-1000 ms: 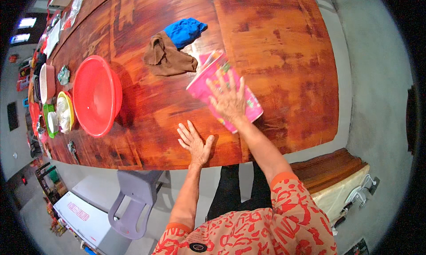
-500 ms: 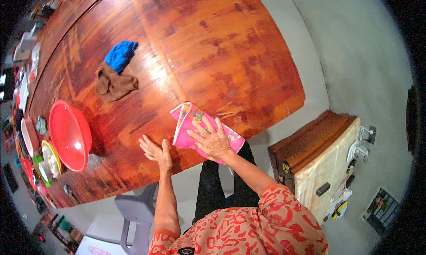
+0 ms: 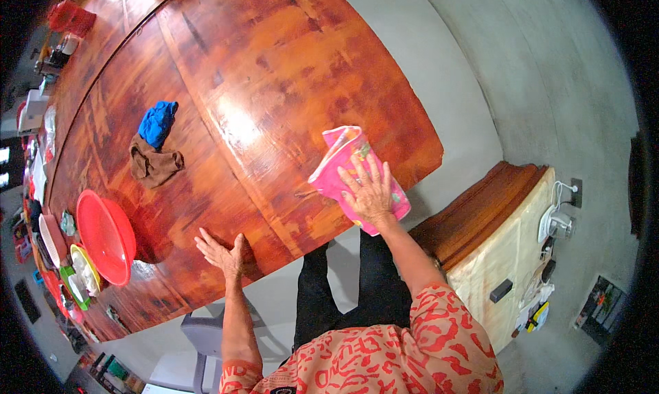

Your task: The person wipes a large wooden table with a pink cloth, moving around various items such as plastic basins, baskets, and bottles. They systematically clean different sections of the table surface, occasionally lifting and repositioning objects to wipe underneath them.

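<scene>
A pink cloth [image 3: 341, 169] with a flower print lies folded on the glossy brown wooden table [image 3: 288, 92], near its front right edge. My right hand [image 3: 368, 191] presses flat on it, fingers spread. Part of the cloth hangs past the table edge below that hand. My left hand [image 3: 222, 252] is by the front edge, fingers stretched and thumb apart, holding nothing. Farther off to the left, a crumpled blue cloth [image 3: 158, 123] touches a brown cloth [image 3: 155, 163] on the tabletop.
A big red basin [image 3: 106, 236] stands at the table's left, beside a yellow-rimmed bowl [image 3: 85, 268] and a pink basket [image 3: 53, 239]. A grey chair [image 3: 202, 333] is below the left edge. To the right stands a wooden cabinet [image 3: 480, 212] with a pale top.
My right hand has slid the pink cloth to the right and slightly away across the table. My left hand has shifted a little left and nearer. The whole view has shifted too.
</scene>
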